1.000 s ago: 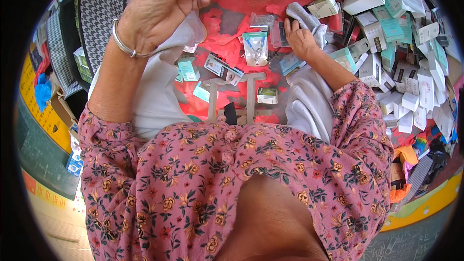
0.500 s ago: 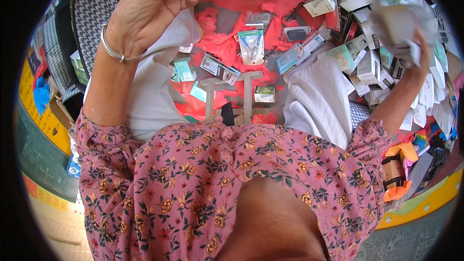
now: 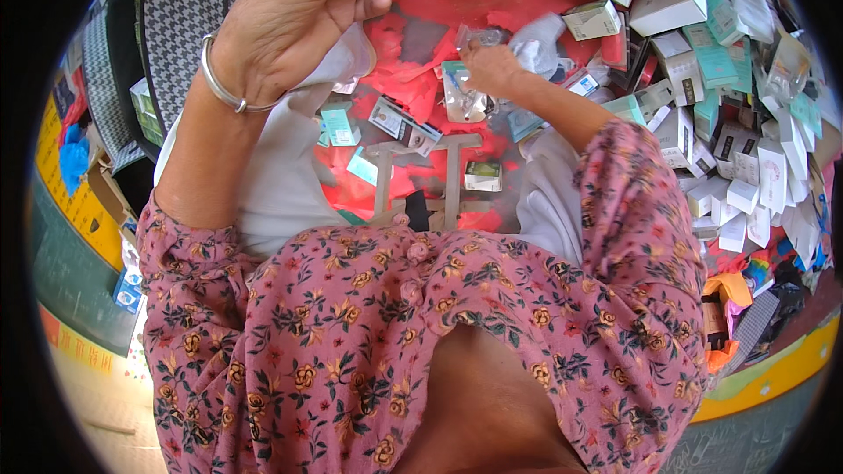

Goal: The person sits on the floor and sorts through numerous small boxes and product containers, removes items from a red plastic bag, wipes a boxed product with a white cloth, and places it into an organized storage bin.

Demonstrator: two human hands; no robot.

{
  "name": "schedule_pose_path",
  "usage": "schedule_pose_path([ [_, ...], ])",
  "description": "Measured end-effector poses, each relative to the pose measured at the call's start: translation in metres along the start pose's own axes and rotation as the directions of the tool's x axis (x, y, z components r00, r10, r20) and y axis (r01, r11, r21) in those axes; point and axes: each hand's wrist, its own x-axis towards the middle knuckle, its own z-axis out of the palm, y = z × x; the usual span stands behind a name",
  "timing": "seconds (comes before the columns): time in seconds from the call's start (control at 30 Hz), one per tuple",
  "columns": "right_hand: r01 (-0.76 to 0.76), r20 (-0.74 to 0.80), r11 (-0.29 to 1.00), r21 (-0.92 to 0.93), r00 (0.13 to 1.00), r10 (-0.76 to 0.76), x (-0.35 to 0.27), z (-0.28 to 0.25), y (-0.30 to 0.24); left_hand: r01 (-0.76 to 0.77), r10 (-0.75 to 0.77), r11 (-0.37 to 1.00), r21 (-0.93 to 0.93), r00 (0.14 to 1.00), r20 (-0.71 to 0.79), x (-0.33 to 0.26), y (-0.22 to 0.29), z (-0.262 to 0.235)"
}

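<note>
At the upper left my left hand (image 3: 303,26), with a silver bangle on its wrist, is raised with loosely bent fingers set apart. Nothing shows in it, though the top edge cuts off some fingertips. My right hand (image 3: 496,70) reaches into the middle, its fingers closed. From its far side bulges a bunched whitish cloth (image 3: 537,44), apparently held in it. Its fingertips touch or lie close over a clear plastic packet (image 3: 479,38); which, I cannot tell. Just below them lies a white and teal pack (image 3: 458,104), partly covered by the hand.
Many small white and teal boxes (image 3: 676,136) are heaped at the right. A dark card-like pack (image 3: 404,125), a small green and white box (image 3: 483,175) and torn red sheeting (image 3: 399,79) lie between my knees. A houndstooth-patterned panel (image 3: 184,17) stands at the left.
My right hand has swung from the box heap at the right to the middle, bringing the whitish bundle along. My left hand has shifted slightly right.
</note>
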Motion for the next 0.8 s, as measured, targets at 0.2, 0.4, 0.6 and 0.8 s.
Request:
schedule_pose_path([
  [0.2,-0.188,0.243,0.981,-0.041,0.951,0.193,-0.001,0.055,0.003,-0.010,0.009,0.999,-0.042,1.000,-0.021,-0.001,-0.002,-0.009],
  [0.4,0.027,0.271,0.961,0.276,0.957,-0.104,-0.014,0.055,0.082,-0.004,0.005,1.000,0.006,1.000,-0.011,-0.001,-0.004,-0.008],
  [0.6,-0.275,0.249,0.670,0.689,0.959,0.136,-0.074,-0.055,0.105,-0.010,0.010,1.000,0.003,1.000,-0.012,-0.004,0.000,-0.002],
  [0.8,-0.115,-0.065,0.195,0.974,0.683,0.728,-0.195,-0.124,0.192,-0.066,0.070,0.995,0.071,0.996,-0.047,-0.005,-0.008,-0.006],
])
